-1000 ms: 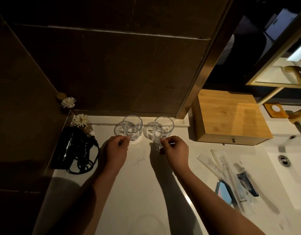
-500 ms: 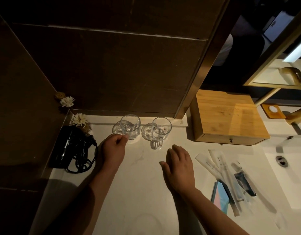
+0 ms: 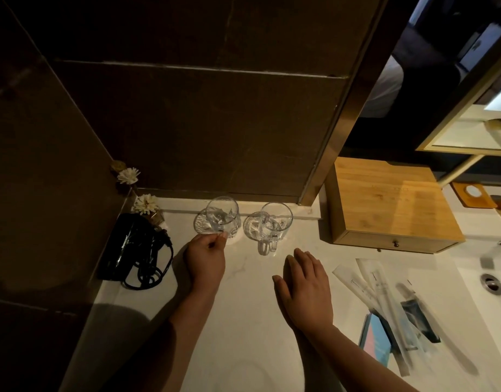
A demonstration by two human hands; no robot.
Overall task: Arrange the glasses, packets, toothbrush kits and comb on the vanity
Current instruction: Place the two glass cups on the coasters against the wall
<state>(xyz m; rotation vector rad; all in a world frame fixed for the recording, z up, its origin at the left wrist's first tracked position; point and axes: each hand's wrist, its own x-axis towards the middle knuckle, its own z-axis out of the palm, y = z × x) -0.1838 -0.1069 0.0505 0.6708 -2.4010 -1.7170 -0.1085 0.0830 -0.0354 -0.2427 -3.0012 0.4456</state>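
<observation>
Two clear glass mugs stand at the back of the white vanity (image 3: 243,321), near the wall. My left hand (image 3: 205,260) pinches the handle of the left glass (image 3: 222,217). The right glass (image 3: 274,224) stands free with its handle toward me. My right hand (image 3: 306,290) hovers flat over the counter in front of it, fingers apart, holding nothing. At the right lie toothbrush kits in clear wrappers (image 3: 376,287), a blue-pink packet (image 3: 376,339) and a dark packet (image 3: 420,316), loosely piled. I cannot make out the comb for sure.
A black hair dryer (image 3: 130,247) with its coiled cord lies at the left by a small flower vase (image 3: 146,205). A wooden drawer box (image 3: 390,205) stands at the back right. The sink (image 3: 492,284) lies at the far right.
My right hand let go of the right glass's handle and drew back toward me, now flat and open. My left hand stays on the left glass's handle.
</observation>
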